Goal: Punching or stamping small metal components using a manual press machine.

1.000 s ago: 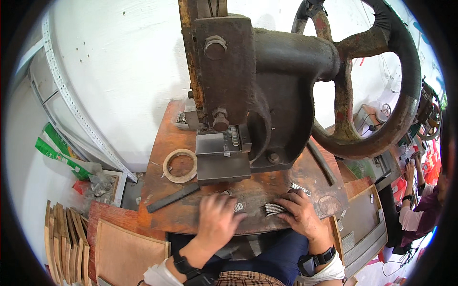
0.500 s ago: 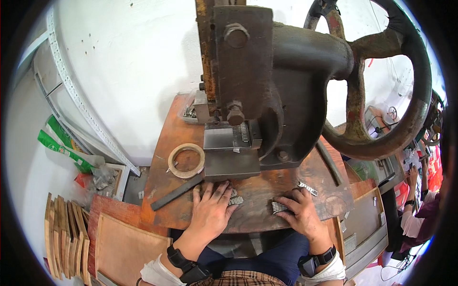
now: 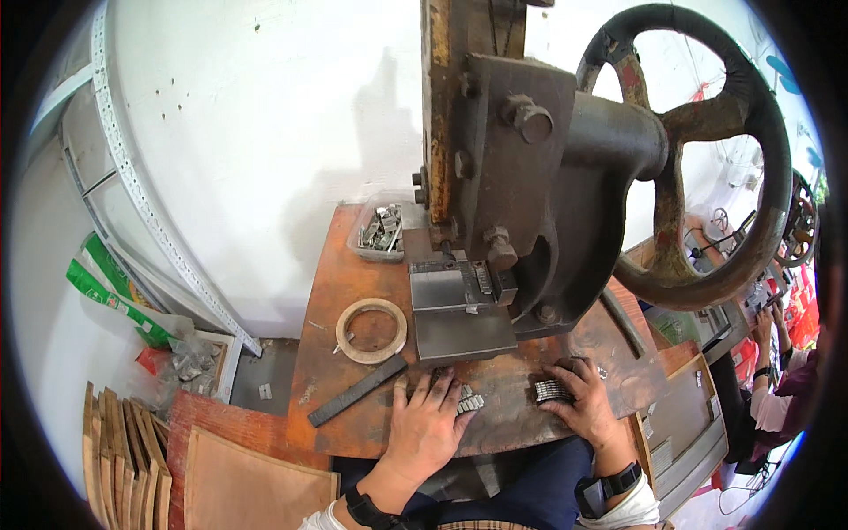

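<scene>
My left hand (image 3: 428, 417) lies on the wooden table with its fingers stretched out. By its thumb and index finger is a small group of silvery ridged metal pieces (image 3: 469, 403), partly hidden by the hand. My right hand (image 3: 585, 402) has thumb and fingers closed round a short row of small metal bars (image 3: 551, 391). A bit of shiny metal (image 3: 602, 374) shows just beyond the right knuckles. In front of both hands stands a dark hand press (image 3: 521, 150) with a steel die block (image 3: 450, 290) at its base.
A tape roll (image 3: 371, 330) and a dark flat bar (image 3: 358, 391) lie left on the table (image 3: 318, 291). Behind them is a plastic box (image 3: 380, 231) of metal parts. The press's large handwheel (image 3: 777, 177) rises at right. Wooden boards (image 3: 128, 450) stand lower left. Another person works far right.
The whole view has shifted, so the press and table appear lower and further right. The right hand now covers most of the shiny metal piece beyond it. Both hands stay near their metal pieces.
</scene>
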`<state>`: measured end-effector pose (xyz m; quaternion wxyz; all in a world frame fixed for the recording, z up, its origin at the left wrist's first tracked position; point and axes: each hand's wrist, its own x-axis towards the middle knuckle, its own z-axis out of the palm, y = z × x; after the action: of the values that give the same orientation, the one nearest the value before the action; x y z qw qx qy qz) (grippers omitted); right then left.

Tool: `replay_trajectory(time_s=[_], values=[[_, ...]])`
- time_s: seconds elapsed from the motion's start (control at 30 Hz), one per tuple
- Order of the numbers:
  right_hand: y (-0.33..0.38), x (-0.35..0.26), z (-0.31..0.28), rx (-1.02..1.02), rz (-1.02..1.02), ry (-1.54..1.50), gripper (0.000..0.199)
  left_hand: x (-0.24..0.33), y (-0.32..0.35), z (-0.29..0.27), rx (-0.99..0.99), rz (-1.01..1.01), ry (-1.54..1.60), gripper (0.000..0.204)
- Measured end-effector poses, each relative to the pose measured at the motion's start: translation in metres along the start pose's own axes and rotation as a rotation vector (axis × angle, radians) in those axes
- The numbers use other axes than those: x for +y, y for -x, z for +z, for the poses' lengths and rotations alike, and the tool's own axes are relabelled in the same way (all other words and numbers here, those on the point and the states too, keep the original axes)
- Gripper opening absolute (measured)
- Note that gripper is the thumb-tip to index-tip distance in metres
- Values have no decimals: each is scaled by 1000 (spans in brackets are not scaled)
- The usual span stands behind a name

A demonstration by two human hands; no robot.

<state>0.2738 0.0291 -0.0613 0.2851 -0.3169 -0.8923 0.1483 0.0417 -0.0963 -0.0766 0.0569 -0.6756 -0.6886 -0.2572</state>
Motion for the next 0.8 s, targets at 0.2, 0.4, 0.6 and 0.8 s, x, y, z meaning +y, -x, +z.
replay_trajectory(time_s=[0.2, 0.4, 0.6, 0.8], values=[[2, -3, 0, 6, -45, 58, 59, 0, 2, -5, 20, 17, 61, 45], [1, -6, 3, 47, -10, 45, 63, -9, -3, -21, 307, 120, 297, 38], [2, -2, 3, 59, -12, 45, 62, -21, -65, -55, 288, 283, 102, 44], [3, -4, 2, 48, -55, 72, 60, -23, -102, -42, 89, 173, -64, 80]])
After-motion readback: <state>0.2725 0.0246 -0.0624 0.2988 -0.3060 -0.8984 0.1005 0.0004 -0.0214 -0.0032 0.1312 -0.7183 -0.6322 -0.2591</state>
